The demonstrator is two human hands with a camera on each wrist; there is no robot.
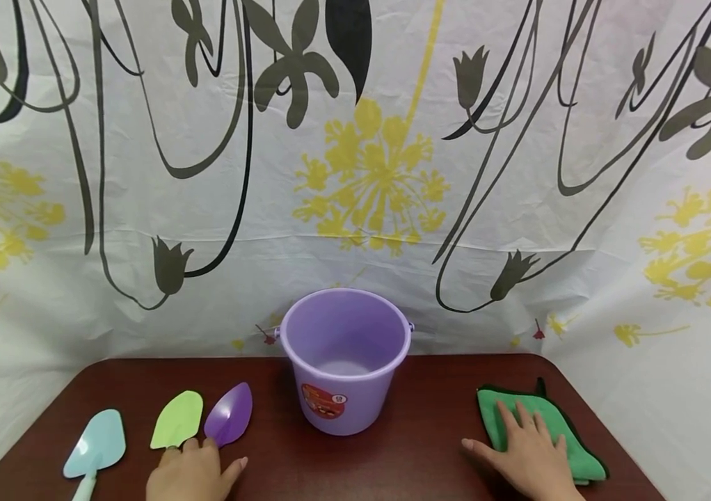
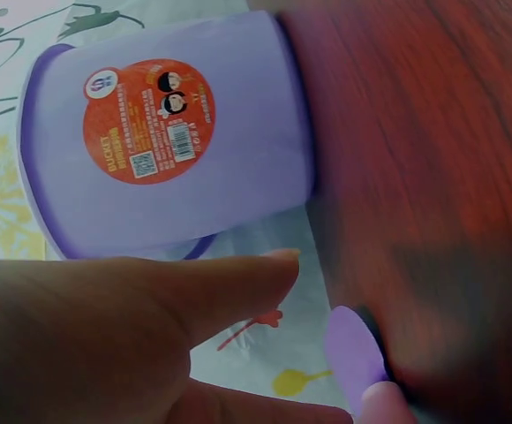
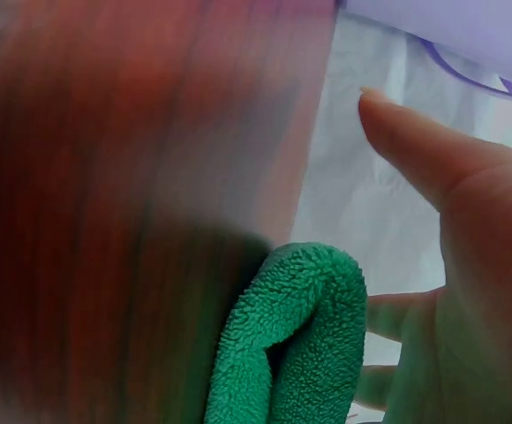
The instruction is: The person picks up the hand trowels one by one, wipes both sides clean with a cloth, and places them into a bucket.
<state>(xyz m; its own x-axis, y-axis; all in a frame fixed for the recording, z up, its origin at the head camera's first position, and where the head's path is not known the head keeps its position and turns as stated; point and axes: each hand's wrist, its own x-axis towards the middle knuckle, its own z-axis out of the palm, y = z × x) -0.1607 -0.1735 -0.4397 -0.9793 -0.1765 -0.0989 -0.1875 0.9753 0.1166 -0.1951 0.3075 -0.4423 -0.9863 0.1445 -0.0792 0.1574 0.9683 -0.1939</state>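
The left hand (image 1: 189, 473) was positioned at the near side of the desk (image 1: 418, 452), palm down, at the near ends of the yellow-green scoop (image 1: 179, 419) and the purple scoop (image 1: 230, 415). Its fingers (image 1: 190, 445) were relaxed and slightly bent, the thumb extended well clear to the side. No closed grip was visible; contact beneath the fingertips was hidden, so a touch on either scoop could not be confirmed. The two scoop blades lay side by side, just beyond the fingertips.

The right hand (image 1: 531, 452) was laid on the green cloth (image 1: 581, 449) at the right side of the desk. Its fingers were extended and spread across the upper face of the cloth; the thumb projected past the cloth's left edge. The cloth was not pinched. It was folded, with a dark trim along its border, and its pile and a rounded fold were visible in the right wrist view.

The lilac bucket (image 1: 368, 390) stood upright between the hands, apart from both, with a red label (image 1: 324, 401) on its front wall. The light blue scoop (image 1: 97, 442) lay left of the yellow-green scoop.
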